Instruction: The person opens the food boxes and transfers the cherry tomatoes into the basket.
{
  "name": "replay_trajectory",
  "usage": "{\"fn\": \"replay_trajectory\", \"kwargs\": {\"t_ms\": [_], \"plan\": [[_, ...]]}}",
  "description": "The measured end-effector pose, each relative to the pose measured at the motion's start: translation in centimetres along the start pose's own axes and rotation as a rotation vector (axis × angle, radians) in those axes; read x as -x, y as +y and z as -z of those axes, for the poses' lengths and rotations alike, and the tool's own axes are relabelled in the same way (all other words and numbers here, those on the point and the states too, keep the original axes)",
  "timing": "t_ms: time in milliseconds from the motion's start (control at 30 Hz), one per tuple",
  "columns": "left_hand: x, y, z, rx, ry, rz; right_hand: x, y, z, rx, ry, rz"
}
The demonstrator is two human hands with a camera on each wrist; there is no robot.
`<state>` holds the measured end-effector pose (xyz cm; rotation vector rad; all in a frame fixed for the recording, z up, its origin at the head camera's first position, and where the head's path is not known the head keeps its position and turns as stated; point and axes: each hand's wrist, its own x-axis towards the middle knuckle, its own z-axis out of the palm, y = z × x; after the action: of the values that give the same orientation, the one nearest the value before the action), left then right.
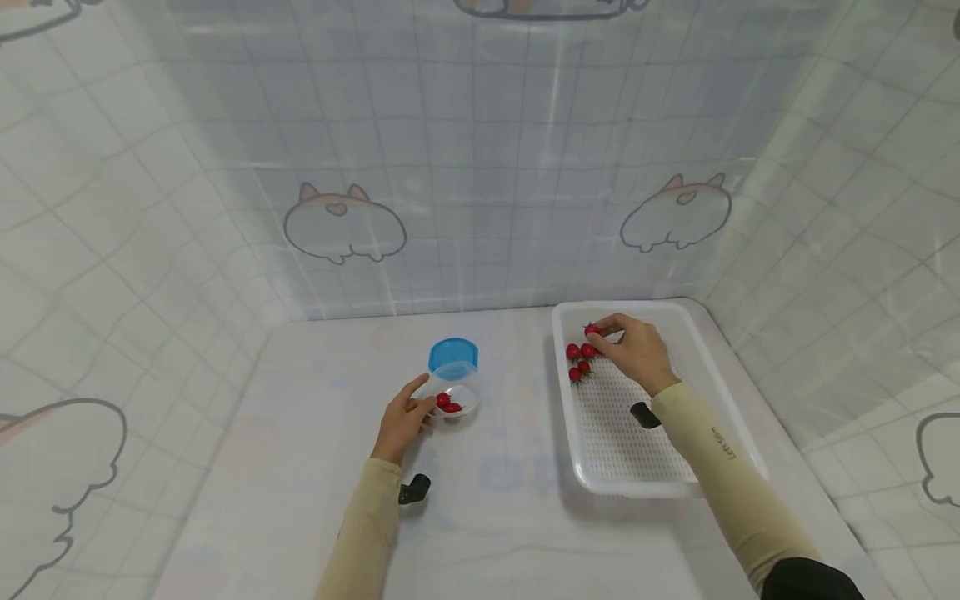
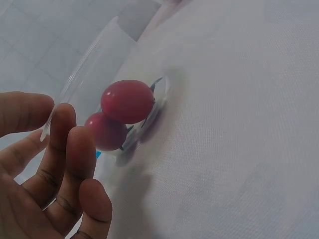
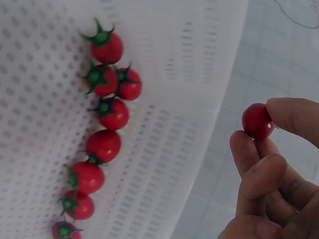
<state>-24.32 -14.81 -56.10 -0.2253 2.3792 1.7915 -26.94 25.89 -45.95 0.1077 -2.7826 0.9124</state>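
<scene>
My left hand [image 1: 401, 423] pinches the rim of a small clear plastic container [image 1: 469, 398] standing on the table. Two cherry tomatoes [image 2: 127, 101] lie inside it, their green stalks partly visible in the left wrist view. Over the far left part of the white basket, my right hand [image 1: 639, 354] holds one cherry tomato [image 3: 256, 121] between thumb and fingertips. In the right wrist view this tomato is raised clear of the others. Several more cherry tomatoes [image 3: 103, 144] with green calyxes lie in an uneven row along the basket's side.
The white perforated basket [image 1: 573, 450] occupies the table's right side. Just behind the container lies a round blue lid [image 1: 453, 353]. A pale cloth covers the table [image 1: 300, 500], and gridded sheets with cartoon prints hang at the back [image 1: 480, 183] and sides.
</scene>
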Motion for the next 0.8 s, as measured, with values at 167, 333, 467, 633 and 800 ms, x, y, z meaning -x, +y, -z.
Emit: {"fn": "replay_trajectory", "kwargs": {"t_ms": [167,333,467,633,800], "plan": [[0.0,0.0,0.0,0.012,0.0,0.001,-0.1,0.8,0.0,0.037,-0.004,0.012],[0.0,-0.2,0.1,0.022,-0.008,0.011,-0.1,1.6,-0.1,0.063,-0.041,-0.006],[0.2,-0.1,0.0,0.025,-0.007,0.007,-0.2,2.4,-0.2,0.061,-0.06,-0.012],[0.0,0.0,-0.4,0.029,-0.012,0.004,-0.3,3.3,-0.2,0.102,-0.078,-0.009],[0.2,-0.1,-0.3,0.012,-0.013,0.001,-0.1,4.1,-1.3,0.118,-0.121,-0.02]]}}
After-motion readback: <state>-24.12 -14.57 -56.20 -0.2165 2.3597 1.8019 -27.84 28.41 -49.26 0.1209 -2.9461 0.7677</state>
